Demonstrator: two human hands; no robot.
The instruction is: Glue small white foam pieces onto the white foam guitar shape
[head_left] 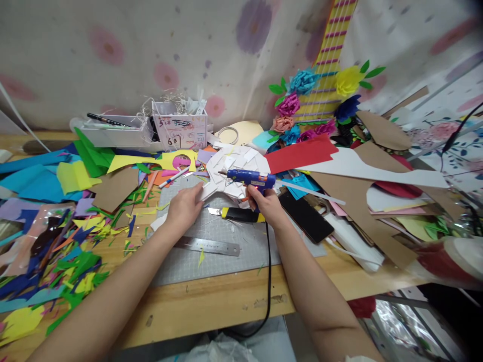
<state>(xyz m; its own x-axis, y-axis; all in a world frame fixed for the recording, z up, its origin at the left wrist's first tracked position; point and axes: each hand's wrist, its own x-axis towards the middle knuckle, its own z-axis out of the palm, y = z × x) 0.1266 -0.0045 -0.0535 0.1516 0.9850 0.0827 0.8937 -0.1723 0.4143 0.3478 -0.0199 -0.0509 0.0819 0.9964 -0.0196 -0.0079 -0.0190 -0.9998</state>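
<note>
My right hand (266, 201) is wrapped round the handle of a blue hot glue gun (245, 176). Its nozzle points left over a white construction (236, 158) built of paper or foam-board pieces, and a white glue stick (311, 191) sticks out of its back. With its fingers closed, my left hand (185, 205) grips the lower left edge of the white construction. Just below lies a black and yellow utility knife (241, 214), blade out to the left. A steel ruler (209, 246) rests on the grey cutting mat (222, 266), nearer to me.
Coloured paper scraps (79, 266) cover the table's left side. White boxes (181, 130) stand at the back. A black phone (306, 216), cardboard (354, 211) and a white strip (370, 168) lie right. Behind are paper flowers (289, 105) and a yellow guitar-like neck (332, 55). A black cord (269, 271) hangs over the front edge.
</note>
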